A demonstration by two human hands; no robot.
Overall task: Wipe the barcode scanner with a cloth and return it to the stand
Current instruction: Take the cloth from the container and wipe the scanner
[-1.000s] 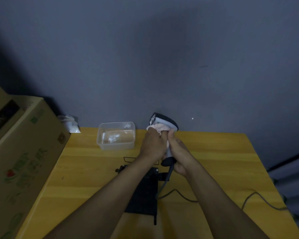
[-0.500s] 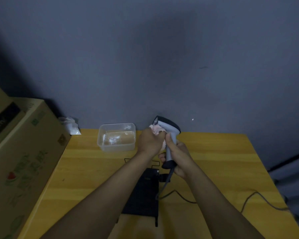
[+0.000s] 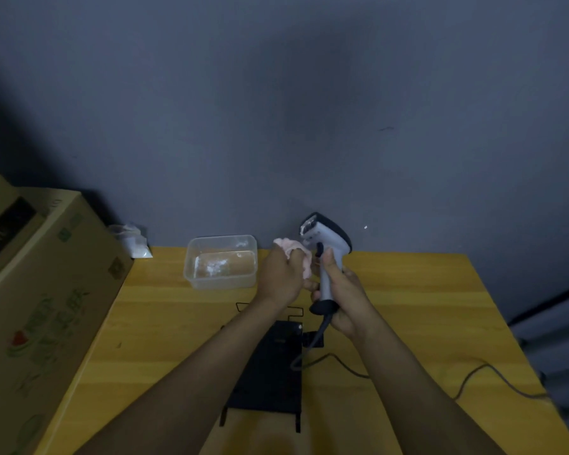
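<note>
Your right hand (image 3: 340, 300) is wrapped around the handle of the barcode scanner (image 3: 325, 254), thumb lying up the front of the grip near the trigger; the remaining fingers curl behind the handle and are mostly hidden. The scanner stands upright above your knuckles, its window end pointing up and to your left, lifted off the table (image 3: 408, 310). Your left hand (image 3: 281, 279) is closed around a bunched pink cloth (image 3: 294, 254); only a crumpled edge shows past the fingertips, pressed against the scanner just below its head. How much cloth sits inside the fist cannot be seen.

The scanner's cable (image 3: 342, 367) drops from below your right palm, loops over the table and runs off toward the right edge. The black stand (image 3: 270, 372) lies flat beneath your wrists, its far end covered by your left forearm. Beyond your left fingers sits a clear plastic container (image 3: 220, 266); its whitish contents are too blurred to identify. A cardboard box (image 3: 43, 307) is cut off at the left.
</note>
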